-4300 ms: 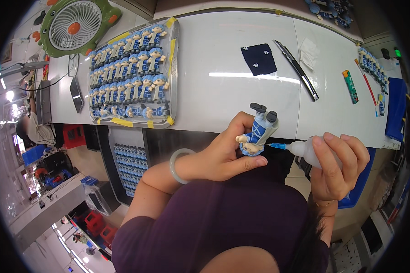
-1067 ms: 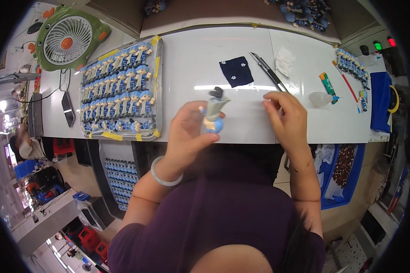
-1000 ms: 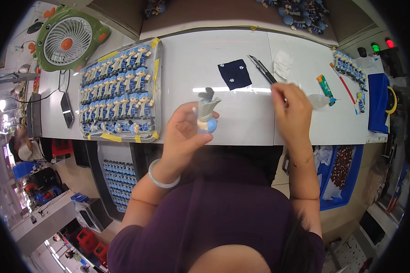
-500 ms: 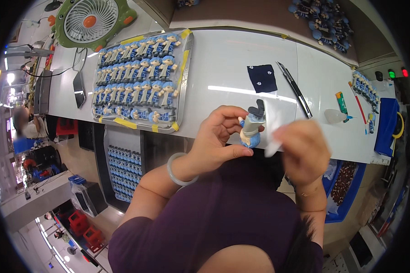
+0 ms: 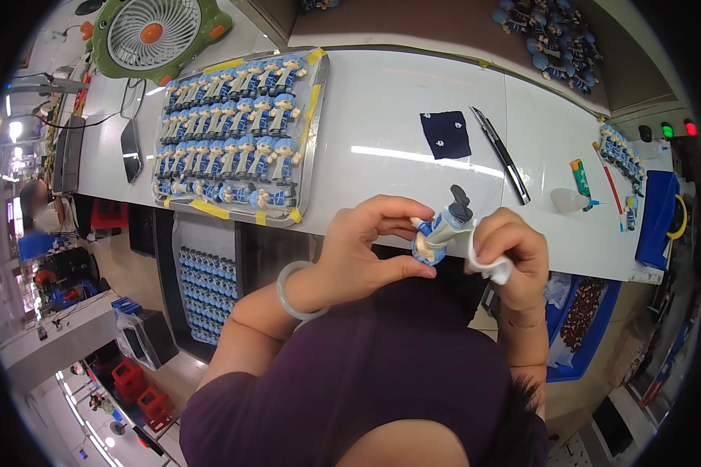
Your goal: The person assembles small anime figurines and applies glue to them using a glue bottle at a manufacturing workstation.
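A small figurine [image 5: 442, 231] with blue hair, a grey-and-blue robe and dark shoes is gripped between the thumb and fingers of my left hand [image 5: 371, 237]. It is tilted, head toward me and shoes pointing away. Just to its right, my right hand [image 5: 512, 253] pinches a crumpled white cloth [image 5: 487, 263], whose edge is close to the figurine's robe; I cannot tell if they touch. Beyond my hands a dark navy cloth piece [image 5: 445, 135] lies on the white table [image 5: 366, 101], beside a black craft knife [image 5: 500, 156].
At left stands a tray [image 5: 316, 117] of similar figurines in rows, with a green fan [image 5: 154, 35] behind. To the right lie a green-and-orange tube [image 5: 580, 177], a clear bottle [image 5: 568, 200], a red stick [image 5: 608, 177] and a blue container [image 5: 659, 218]. Another figurine tray [image 5: 209, 292] sits below.
My right hand has drawn the white cloth down, and the cloth is now bunched in its fingers. The figurine has tilted, its shoes swinging to the right.
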`<state>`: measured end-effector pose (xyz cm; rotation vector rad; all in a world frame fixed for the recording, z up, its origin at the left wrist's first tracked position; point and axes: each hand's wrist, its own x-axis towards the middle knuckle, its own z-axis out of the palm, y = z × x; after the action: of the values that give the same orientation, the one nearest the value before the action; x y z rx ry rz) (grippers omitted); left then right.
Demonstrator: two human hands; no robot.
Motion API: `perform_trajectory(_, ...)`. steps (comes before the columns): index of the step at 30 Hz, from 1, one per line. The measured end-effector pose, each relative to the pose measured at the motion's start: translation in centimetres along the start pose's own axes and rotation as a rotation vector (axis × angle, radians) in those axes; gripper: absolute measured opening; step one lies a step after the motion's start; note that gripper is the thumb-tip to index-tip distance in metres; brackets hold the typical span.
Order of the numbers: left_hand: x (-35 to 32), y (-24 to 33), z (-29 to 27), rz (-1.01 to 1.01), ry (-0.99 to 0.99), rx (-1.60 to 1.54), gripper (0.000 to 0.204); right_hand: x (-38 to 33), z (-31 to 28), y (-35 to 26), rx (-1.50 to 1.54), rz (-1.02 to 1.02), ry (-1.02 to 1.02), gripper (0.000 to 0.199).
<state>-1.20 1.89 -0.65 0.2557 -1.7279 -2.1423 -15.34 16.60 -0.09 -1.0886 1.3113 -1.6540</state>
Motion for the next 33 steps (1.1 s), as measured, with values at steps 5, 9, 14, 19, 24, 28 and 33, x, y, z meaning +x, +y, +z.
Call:
perform_trajectory(5, 0.4, 0.7, -0.1, 0.117, -0.028, 0.154, 0.051, -0.6, 1.1, -0.8, -0.390, -0.279, 0.309, 0.016)
perform_trajectory(9, 0.6, 0.2, 0.0, 0.104, -0.027, 0.145, 0.051, 0.4, 1.9, -0.1, -0.818, -0.515, 0.140, 0.032)
perform_trajectory(14, 0.3, -0.2, -0.2, -0.053, -0.090, 0.035, 0.049, 0.6, 0.9, 0.4, -0.709, -0.474, 0.047, 0.032)
perform_trajectory(19, 0.2, 0.4, -0.5, -0.054, -0.120, 0.043, 0.057, 0.7, -2.4, -0.2, -0.747, -0.221, 0.271, 0.024)
perform_trajectory(24, 0.3, 0.7, -0.5, -0.015, -0.157, 0.095, 0.060, 2.5, -5.2, -0.3, -1.085, -0.280, 0.553, 0.024)
perform_trajectory(28, 0.8, 0.5, -0.7, 0.195, -0.177, 0.331, 0.060, 3.3, -5.1, 1.0, -1.236, -0.139, 0.538, 0.030)
perform_trajectory(33, 0.9, 0.0, -0.1, 0.343, -0.085, 0.590, 0.059, 0.4, -0.2, -0.3, -0.329, 0.023, 0.281, 0.039)
